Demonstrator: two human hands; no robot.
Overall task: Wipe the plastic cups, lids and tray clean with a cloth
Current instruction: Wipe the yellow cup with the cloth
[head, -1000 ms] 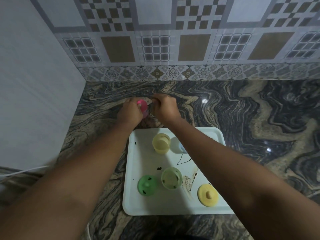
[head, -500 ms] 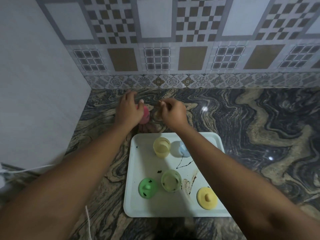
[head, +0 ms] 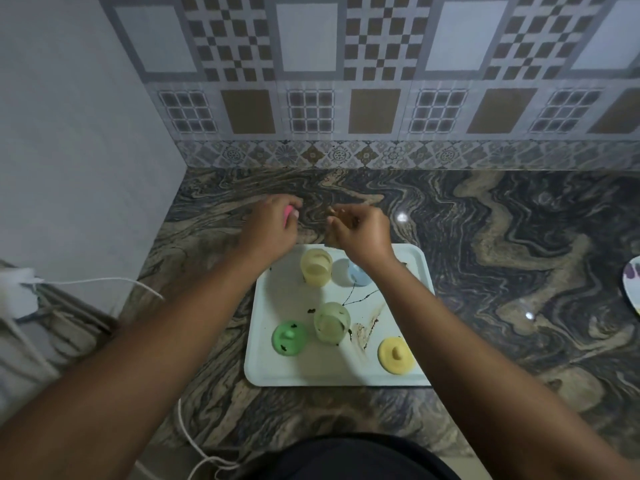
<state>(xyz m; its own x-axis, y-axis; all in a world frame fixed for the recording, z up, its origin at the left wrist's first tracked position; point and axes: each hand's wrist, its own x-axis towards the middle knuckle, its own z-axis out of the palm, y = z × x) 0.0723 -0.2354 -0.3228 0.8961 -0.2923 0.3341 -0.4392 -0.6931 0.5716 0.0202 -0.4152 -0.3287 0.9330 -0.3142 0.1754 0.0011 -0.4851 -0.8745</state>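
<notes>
The left hand [head: 273, 225] has pulled apart from the right, its fingers curled round the pink piece [head: 287, 213], cup or lid I cannot tell, over the counter behind the tray [head: 277, 372]. The right hand [head: 362, 232] pinches what looks like a brownish cloth [head: 333, 240]. That piece seems finished; the stained tray waits.

A home kitchen: marbled stone counter [head: 485, 237] (patterned tiled backsplash [head: 311, 98] behind).

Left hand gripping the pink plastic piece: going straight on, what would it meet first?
The left hand looks free over the swirled marble countertop, likely reaching the floral tile border at the wall's foot first; depth unclear.
</notes>
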